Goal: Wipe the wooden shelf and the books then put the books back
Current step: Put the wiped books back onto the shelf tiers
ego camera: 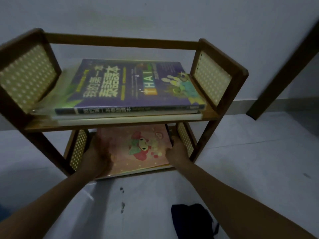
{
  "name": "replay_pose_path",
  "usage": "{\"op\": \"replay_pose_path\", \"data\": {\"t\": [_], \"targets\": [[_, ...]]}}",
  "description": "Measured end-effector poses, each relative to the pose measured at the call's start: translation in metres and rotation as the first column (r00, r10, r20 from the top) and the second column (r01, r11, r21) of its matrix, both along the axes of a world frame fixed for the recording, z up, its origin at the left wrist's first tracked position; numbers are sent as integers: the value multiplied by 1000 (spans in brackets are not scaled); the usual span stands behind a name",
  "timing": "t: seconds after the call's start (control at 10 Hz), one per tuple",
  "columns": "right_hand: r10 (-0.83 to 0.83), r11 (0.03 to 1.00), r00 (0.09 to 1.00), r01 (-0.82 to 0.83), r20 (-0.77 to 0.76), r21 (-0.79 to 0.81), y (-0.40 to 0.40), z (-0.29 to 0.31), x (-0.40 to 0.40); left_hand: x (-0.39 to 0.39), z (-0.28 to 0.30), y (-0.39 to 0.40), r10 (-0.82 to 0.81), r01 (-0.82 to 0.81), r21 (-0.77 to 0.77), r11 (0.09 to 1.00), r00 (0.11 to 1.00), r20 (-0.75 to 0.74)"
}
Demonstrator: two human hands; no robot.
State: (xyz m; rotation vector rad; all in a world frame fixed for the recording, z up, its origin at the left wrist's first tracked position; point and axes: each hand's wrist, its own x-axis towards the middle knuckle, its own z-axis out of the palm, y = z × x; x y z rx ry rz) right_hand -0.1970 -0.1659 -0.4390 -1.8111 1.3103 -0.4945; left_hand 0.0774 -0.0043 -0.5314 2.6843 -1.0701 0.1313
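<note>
A small two-tier wooden shelf (124, 41) with rattan side panels stands on the floor against the wall. On its upper tier lies a stack of books topped by a purple book (131, 83). A pink book (138, 145) with a cartoon figure lies on top of a stack on the lower tier. My left hand (96, 156) holds the pink book's left edge, and my right hand (176, 150) grips its right edge, with the fingers reaching under the upper board. A dark cloth (191, 219) lies on the floor below my right forearm.
The grey floor (259, 169) spreads in front of and to the right of the shelf, with a few dark spots (122, 200) near my arms. A dark wooden leg (283, 73) slants down at the right. The wall stands right behind the shelf.
</note>
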Motion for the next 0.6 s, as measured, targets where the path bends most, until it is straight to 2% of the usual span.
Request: {"op": "replay_pose_path", "data": {"t": [0.1,0.2,0.3,0.4,0.5,0.6], "targets": [[1,998,999,-4,-54,-59,-4,-19,2,-25,36,-2,-445,385,-238,892,842,-304],[42,994,999,-43,-15,-103,-1,-37,-8,-51,56,-4,-511,363,-429,827,802,-308],[207,978,958,-208,196,-18,7,-47,-29,-65,72,15,-578,333,-529,781,705,-411],[358,934,928,-357,106,-24,13,-60,-51,-73,66,39,-621,458,-421,783,622,-477],[316,933,949,-312,-9,-180,15,-63,-53,-72,61,42,-455,355,-290,889,758,-467],[330,920,944,-327,-24,-216,24,-45,-50,-81,68,41,-399,337,-214,917,787,-471]]}}
